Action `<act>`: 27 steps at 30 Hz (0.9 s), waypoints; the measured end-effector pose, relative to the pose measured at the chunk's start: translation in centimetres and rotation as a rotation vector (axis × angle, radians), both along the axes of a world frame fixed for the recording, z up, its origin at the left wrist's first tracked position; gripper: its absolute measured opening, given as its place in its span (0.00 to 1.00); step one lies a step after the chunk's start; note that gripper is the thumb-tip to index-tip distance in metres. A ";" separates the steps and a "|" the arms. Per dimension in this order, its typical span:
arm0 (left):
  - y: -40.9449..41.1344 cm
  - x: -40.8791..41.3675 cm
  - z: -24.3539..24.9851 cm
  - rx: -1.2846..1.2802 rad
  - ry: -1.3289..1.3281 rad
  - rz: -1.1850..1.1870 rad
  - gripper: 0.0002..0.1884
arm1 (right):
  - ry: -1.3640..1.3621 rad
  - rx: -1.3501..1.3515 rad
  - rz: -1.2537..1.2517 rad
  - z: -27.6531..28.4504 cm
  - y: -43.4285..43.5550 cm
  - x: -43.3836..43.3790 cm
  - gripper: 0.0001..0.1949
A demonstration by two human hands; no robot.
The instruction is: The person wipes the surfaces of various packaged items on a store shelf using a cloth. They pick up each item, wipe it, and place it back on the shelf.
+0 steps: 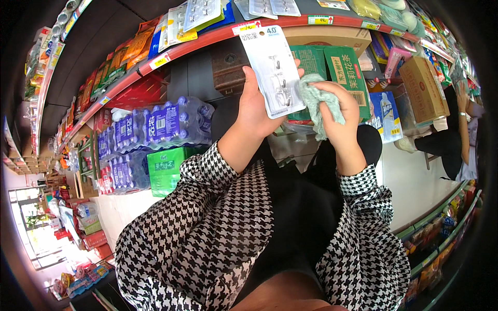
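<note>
My left hand [253, 105] holds a white blister pack of hooks [274, 74] from beneath, with the thumb along its left edge and fingertips showing at its right. Several small metal hooks sit under the clear plastic, and the card bears writing. In my right hand [340, 110] is a crumpled pale green cloth [322, 101], bunched between thumb and fingers. The cloth lies against or very near the lower right edge of the pack; contact is hard to tell. More hook packs [202, 13] lie on the shelf [218, 35] just beyond.
Below the shelf stand a green carton [348, 74], a brown box [229, 66] and a brown carton [422, 89]. Shrink-wrapped bottles [159, 122] and a bright green box [165, 171] are stacked at left. A person [447, 144] sits at the far right, near a lower shelf [439, 241].
</note>
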State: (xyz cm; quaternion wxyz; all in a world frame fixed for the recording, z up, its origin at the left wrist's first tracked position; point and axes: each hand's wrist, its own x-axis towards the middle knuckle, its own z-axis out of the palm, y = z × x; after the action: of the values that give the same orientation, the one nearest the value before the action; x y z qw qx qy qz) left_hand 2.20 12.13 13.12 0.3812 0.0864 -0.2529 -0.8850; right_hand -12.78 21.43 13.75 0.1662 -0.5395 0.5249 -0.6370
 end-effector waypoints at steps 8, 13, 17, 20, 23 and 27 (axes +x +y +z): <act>0.1 -0.6 -0.2 0.044 0.013 0.012 0.45 | 0.672 -0.177 0.063 0.4 0.7 3.1 0.16; -0.7 0.4 -0.5 0.195 0.324 -0.067 0.45 | 0.720 -0.260 -0.025 0.0 0.4 0.6 0.15; -0.9 0.2 -0.4 0.176 0.279 -0.072 0.46 | 0.499 -0.122 -0.173 -0.7 0.5 -1.4 0.15; -0.3 0.0 0.0 0.059 0.212 -0.080 0.44 | -0.441 0.082 0.004 -1.1 0.5 -0.7 0.20; 0.3 -0.5 -0.2 -0.143 -0.079 0.004 0.36 | -1.093 0.233 0.176 -1.0 0.9 0.4 0.22; 0.6 -0.9 -1.1 -0.272 -0.244 0.230 0.27 | -0.906 0.191 0.345 -1.1 1.4 2.0 0.24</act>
State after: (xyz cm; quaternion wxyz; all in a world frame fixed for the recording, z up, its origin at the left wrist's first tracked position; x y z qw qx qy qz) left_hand 1.29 12.69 11.99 0.4542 0.1689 -0.4027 -0.7765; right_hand -10.77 22.85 12.67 0.5295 -0.2697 0.3592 -0.7197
